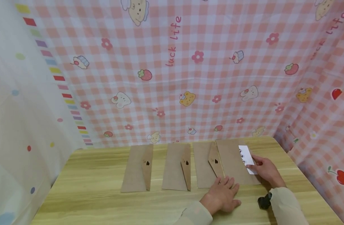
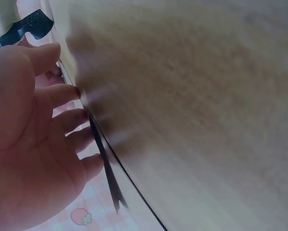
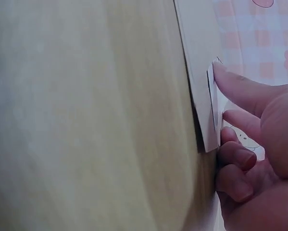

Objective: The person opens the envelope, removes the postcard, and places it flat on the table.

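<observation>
A white card (image 1: 246,159) with small black drawings lies over the right part of the rightmost brown paper envelope (image 1: 231,162). My right hand (image 1: 266,170) pinches the card at its right side. In the right wrist view, the thumb (image 3: 242,89) is on the card's edge and the other fingers are curled close to the envelope's end. My left hand (image 1: 223,193) is palm down, fingers spread, its fingertips at the lower edges of the rightmost envelope and its neighbour (image 1: 203,165). The left wrist view shows those fingers (image 2: 64,94) extended along the tabletop.
Two more brown envelopes, one at the left (image 1: 135,168) and one in the middle (image 1: 176,167), lie in the row, flaps folded at their right sides. A black wrist device (image 1: 265,201) is by the right sleeve. Patterned cloth (image 1: 172,93) hangs behind the wooden table (image 1: 84,187).
</observation>
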